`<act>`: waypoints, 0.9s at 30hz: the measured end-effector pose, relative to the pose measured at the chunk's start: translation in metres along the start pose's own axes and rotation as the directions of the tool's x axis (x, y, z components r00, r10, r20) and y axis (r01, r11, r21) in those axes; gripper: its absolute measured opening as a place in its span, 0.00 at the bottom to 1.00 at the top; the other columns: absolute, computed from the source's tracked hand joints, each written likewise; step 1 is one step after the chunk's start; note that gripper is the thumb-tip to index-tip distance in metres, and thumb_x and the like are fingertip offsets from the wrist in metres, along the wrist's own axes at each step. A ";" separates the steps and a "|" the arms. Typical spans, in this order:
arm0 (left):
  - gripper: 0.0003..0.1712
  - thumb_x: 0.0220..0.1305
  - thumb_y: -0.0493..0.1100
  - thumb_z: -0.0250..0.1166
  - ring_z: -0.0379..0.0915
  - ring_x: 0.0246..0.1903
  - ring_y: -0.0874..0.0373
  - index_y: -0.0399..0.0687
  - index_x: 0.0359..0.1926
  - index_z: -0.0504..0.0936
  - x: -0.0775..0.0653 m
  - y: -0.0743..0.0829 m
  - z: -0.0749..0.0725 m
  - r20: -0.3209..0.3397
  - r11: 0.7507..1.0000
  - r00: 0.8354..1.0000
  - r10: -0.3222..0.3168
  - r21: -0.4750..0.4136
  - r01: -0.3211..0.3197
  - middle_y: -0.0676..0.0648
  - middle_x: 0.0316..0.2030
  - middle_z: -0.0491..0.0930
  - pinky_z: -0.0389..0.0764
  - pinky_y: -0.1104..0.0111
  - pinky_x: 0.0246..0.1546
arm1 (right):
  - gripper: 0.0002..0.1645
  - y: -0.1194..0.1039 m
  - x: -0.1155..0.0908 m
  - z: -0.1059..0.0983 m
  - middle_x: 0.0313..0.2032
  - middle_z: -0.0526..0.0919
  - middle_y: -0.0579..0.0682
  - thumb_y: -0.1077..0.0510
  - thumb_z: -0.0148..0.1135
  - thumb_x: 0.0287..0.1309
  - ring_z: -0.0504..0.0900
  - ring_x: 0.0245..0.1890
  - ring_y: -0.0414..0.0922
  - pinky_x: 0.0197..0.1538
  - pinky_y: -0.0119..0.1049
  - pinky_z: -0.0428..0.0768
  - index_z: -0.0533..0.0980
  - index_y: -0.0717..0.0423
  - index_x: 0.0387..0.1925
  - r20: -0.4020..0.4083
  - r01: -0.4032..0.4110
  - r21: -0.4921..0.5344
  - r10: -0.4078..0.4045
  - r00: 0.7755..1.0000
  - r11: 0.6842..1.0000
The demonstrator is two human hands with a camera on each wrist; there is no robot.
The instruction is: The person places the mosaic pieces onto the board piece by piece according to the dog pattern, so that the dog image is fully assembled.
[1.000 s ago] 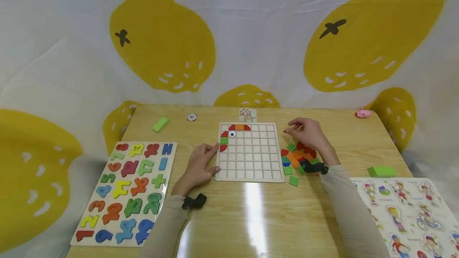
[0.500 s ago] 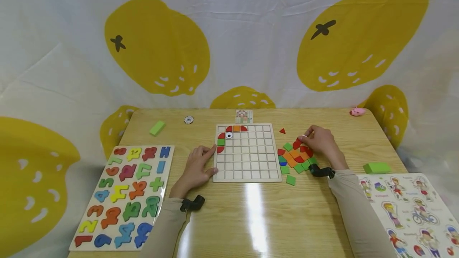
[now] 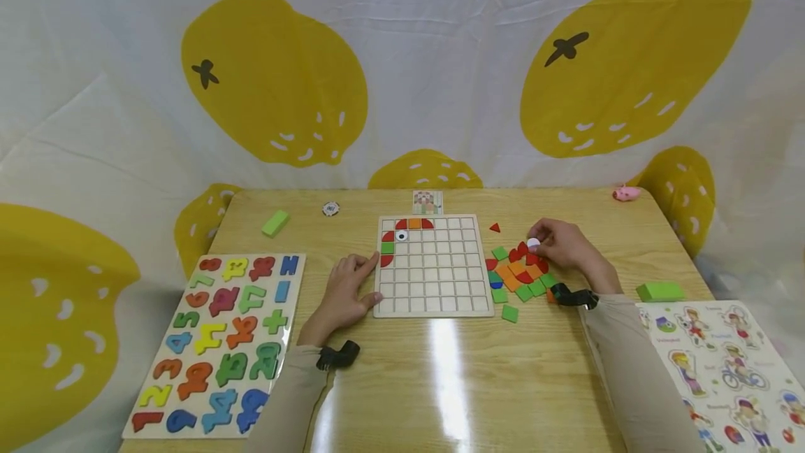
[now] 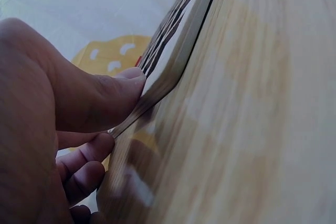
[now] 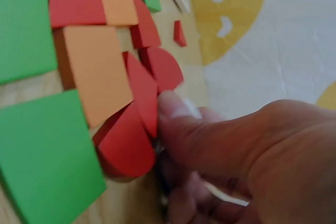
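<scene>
Thumb and index spread, the left hand (image 3: 342,293) touches the left edge of the central grid board (image 3: 434,272), whose sides run up the frame; right of centre, the right hand (image 3: 564,247) pinches a round white piece (image 3: 534,244), facing the camera; earlier only a sliver showed.

Number board (image 3: 284,344): numerals (image 3: 195,379) 1–20, plus (image 3: 274,325); chip (image 3: 330,209): apparently 100; picture board (image 3: 770,386): captions (image 3: 668,340) too small.

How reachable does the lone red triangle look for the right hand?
Probably yes: nothing covers the red triangle, which lies apart from the pile, though the right hand holds a white piece.
</scene>
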State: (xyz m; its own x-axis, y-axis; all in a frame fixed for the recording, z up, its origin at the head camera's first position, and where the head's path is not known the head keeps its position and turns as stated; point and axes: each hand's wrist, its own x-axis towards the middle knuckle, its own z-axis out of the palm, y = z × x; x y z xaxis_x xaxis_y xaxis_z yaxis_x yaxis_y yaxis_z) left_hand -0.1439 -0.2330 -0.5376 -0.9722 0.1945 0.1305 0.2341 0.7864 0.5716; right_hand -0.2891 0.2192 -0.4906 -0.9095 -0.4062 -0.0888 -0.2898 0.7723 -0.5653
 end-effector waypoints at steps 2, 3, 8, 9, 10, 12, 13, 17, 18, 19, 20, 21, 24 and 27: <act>0.46 0.56 0.49 0.69 0.60 0.49 0.52 0.54 0.75 0.61 0.000 -0.001 0.001 -0.005 1.000 1.000 0.004 0.000 -0.004 0.47 0.53 0.68 0.61 0.54 0.54 | 0.12 0.000 0.001 0.001 0.36 0.81 0.54 0.58 0.68 0.60 0.77 0.35 0.48 0.42 0.40 0.75 0.76 0.58 0.41 -0.039 0.001 0.006 -0.001 0.999 1.000; 0.46 0.56 0.49 0.69 0.60 0.49 0.52 0.54 0.75 0.61 0.000 -0.001 0.001 -0.008 1.000 1.000 0.007 -0.001 -0.007 0.47 0.53 0.68 0.62 0.54 0.54 | 0.12 0.000 0.001 0.003 0.36 0.81 0.54 0.57 0.68 0.60 0.77 0.34 0.48 0.41 0.38 0.75 0.76 0.58 0.41 -0.066 0.006 0.011 -0.005 0.998 1.000; 0.46 0.56 0.49 0.70 0.60 0.49 0.53 0.54 0.75 0.62 0.000 0.000 0.001 -0.010 1.000 1.000 0.012 0.004 -0.012 0.47 0.52 0.68 0.62 0.55 0.53 | 0.12 -0.007 0.003 0.014 0.37 0.85 0.54 0.54 0.68 0.60 0.83 0.37 0.50 0.38 0.29 0.78 0.76 0.54 0.40 -0.219 0.074 0.094 -0.052 0.974 0.993; 0.46 0.56 0.49 0.70 0.60 0.49 0.53 0.54 0.75 0.62 0.000 0.000 0.001 -0.009 1.000 1.000 0.010 0.003 -0.010 0.47 0.52 0.68 0.62 0.55 0.53 | 0.11 -0.010 0.004 0.017 0.36 0.86 0.54 0.53 0.68 0.60 0.85 0.37 0.50 0.37 0.27 0.78 0.76 0.54 0.39 -0.248 0.098 0.117 -0.067 0.966 0.988; 0.46 0.56 0.49 0.70 0.60 0.49 0.53 0.54 0.75 0.62 -0.001 0.000 0.000 -0.009 1.000 1.000 0.010 0.003 -0.010 0.47 0.52 0.68 0.62 0.55 0.53 | 0.11 -0.015 0.006 0.020 0.36 0.86 0.54 0.53 0.69 0.60 0.85 0.36 0.50 0.37 0.26 0.78 0.77 0.53 0.39 -0.276 0.122 0.141 -0.079 0.958 0.982; 0.46 0.56 0.49 0.70 0.60 0.49 0.53 0.53 0.75 0.62 0.000 0.001 -0.001 -0.008 1.000 1.000 0.011 0.002 -0.011 0.47 0.52 0.68 0.61 0.55 0.53 | 0.10 -0.024 0.009 0.025 0.36 0.87 0.54 0.54 0.70 0.58 0.87 0.35 0.48 0.35 0.25 0.79 0.79 0.53 0.38 -0.325 0.164 0.205 -0.091 0.941 0.965; 0.46 0.56 0.49 0.70 0.60 0.49 0.53 0.53 0.75 0.62 0.000 0.001 -0.001 -0.006 1.000 1.000 0.009 0.001 -0.009 0.47 0.52 0.68 0.61 0.55 0.53 | 0.10 -0.029 0.011 0.028 0.35 0.87 0.55 0.54 0.71 0.57 0.87 0.34 0.47 0.34 0.25 0.79 0.81 0.53 0.38 -0.342 0.181 0.240 -0.092 0.935 0.954; 0.46 0.57 0.49 0.69 0.59 0.49 0.53 0.54 0.75 0.60 0.000 0.000 -0.001 0.012 1.000 1.000 0.001 0.004 -0.001 0.47 0.53 0.67 0.61 0.55 0.55 | 0.14 -0.048 0.016 0.038 0.38 0.87 0.58 0.57 0.75 0.52 0.87 0.33 0.43 0.34 0.28 0.81 0.85 0.57 0.41 -0.330 0.197 0.423 -0.052 0.942 0.884; 0.47 0.57 0.49 0.69 0.59 0.50 0.53 0.54 0.76 0.60 0.000 0.000 -0.001 0.018 1.000 1.000 -0.003 0.005 0.003 0.48 0.53 0.67 0.61 0.55 0.55 | 0.15 -0.052 0.017 0.040 0.38 0.87 0.59 0.58 0.75 0.51 0.87 0.33 0.42 0.34 0.30 0.82 0.85 0.58 0.42 -0.315 0.195 0.465 -0.045 0.948 0.863; 0.47 0.57 0.49 0.69 0.59 0.50 0.53 0.55 0.76 0.60 0.001 0.000 -0.001 0.022 1.000 1.000 -0.005 0.006 0.005 0.48 0.54 0.67 0.61 0.54 0.56 | 0.17 -0.056 0.018 0.041 0.39 0.87 0.60 0.58 0.76 0.51 0.87 0.33 0.43 0.34 0.31 0.82 0.85 0.59 0.43 -0.296 0.189 0.503 -0.037 0.954 0.843; 0.47 0.57 0.49 0.69 0.59 0.51 0.53 0.55 0.76 0.59 0.001 0.000 -0.001 0.024 1.000 1.000 -0.007 0.007 0.006 0.47 0.54 0.67 0.61 0.54 0.56 | 0.18 -0.060 0.019 0.042 0.39 0.86 0.62 0.59 0.75 0.51 0.87 0.34 0.43 0.35 0.32 0.82 0.84 0.61 0.44 -0.279 0.187 0.530 -0.038 0.959 0.827; 0.47 0.58 0.49 0.68 0.59 0.51 0.53 0.55 0.76 0.59 0.001 0.000 -0.001 0.027 1.000 1.000 -0.009 0.006 0.009 0.48 0.54 0.67 0.61 0.54 0.56 | 0.19 -0.065 0.020 0.042 0.40 0.86 0.63 0.60 0.75 0.51 0.87 0.34 0.44 0.36 0.32 0.83 0.84 0.63 0.45 -0.266 0.186 0.557 -0.037 0.963 0.809; 0.46 0.58 0.50 0.68 0.59 0.51 0.53 0.56 0.76 0.59 0.001 0.000 -0.002 0.029 1.000 1.000 -0.012 -0.001 0.012 0.48 0.54 0.66 0.60 0.54 0.56 | 0.19 -0.079 0.021 0.043 0.41 0.86 0.65 0.62 0.73 0.53 0.87 0.36 0.44 0.39 0.32 0.83 0.82 0.67 0.46 -0.250 0.195 0.588 -0.053 0.967 0.785; 0.46 0.58 0.50 0.68 0.59 0.50 0.53 0.55 0.76 0.59 0.001 0.000 -0.003 0.022 1.000 1.000 -0.002 0.000 0.002 0.48 0.53 0.67 0.61 0.55 0.55 | 0.20 -0.082 0.029 0.049 0.41 0.86 0.62 0.64 0.72 0.54 0.86 0.37 0.42 0.41 0.29 0.82 0.81 0.68 0.48 -0.251 0.222 0.582 -0.086 0.964 0.782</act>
State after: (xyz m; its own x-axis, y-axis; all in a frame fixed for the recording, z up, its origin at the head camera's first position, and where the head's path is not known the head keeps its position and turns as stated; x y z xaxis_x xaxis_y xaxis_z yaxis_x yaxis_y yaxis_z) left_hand -0.1450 -0.2341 -0.5348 -0.9723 0.2054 0.1113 0.2317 0.7869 0.5720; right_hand -0.2769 0.1200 -0.4871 -0.9267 -0.3356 0.1694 -0.2548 0.2297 -0.9393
